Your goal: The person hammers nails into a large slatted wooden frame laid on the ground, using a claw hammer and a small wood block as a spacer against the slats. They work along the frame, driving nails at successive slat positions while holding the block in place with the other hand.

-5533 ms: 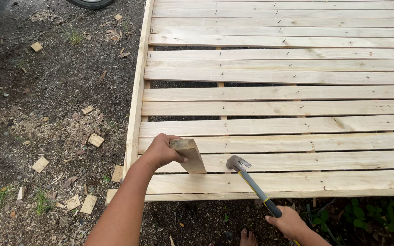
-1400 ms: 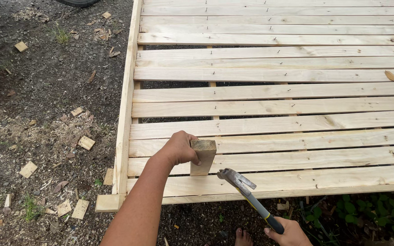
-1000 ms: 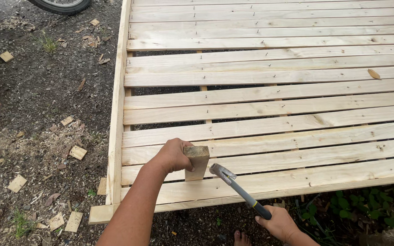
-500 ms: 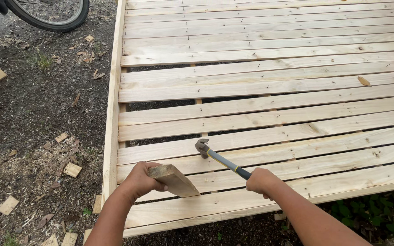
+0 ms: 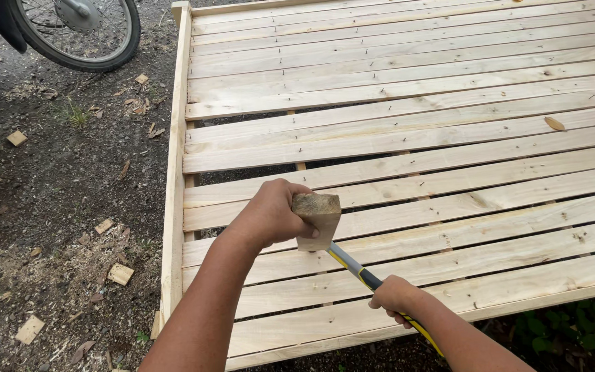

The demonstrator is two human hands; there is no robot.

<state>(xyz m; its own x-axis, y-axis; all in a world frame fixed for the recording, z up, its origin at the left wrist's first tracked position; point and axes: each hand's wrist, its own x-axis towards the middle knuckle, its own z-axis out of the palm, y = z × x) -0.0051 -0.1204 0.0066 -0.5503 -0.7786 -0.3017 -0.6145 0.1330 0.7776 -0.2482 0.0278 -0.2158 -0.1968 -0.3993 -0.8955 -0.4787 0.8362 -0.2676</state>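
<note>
My left hand (image 5: 268,215) grips a short wooden block (image 5: 317,219) and holds it upright against the slats of a large pale wooden slatted panel (image 5: 408,103) lying on the ground. My right hand (image 5: 395,299) grasps the yellow-and-black handle of a hammer (image 5: 359,271). The hammer's shaft runs up and to the left, and its head is hidden behind the block and my left hand. Both hands are over the panel's near left part, a few slats in from the front edge.
Dark gravel ground with sawdust and several wood offcuts (image 5: 120,273) lies left of the panel. A motorbike wheel (image 5: 77,31) stands at the top left. A loose wood chip (image 5: 554,124) rests on the slats at right. Green plants (image 5: 573,337) grow at the bottom right.
The view has shifted up the panel. My left hand has turned the block from lying flat to upright and moved it right. The hammer head has gone behind the block.
</note>
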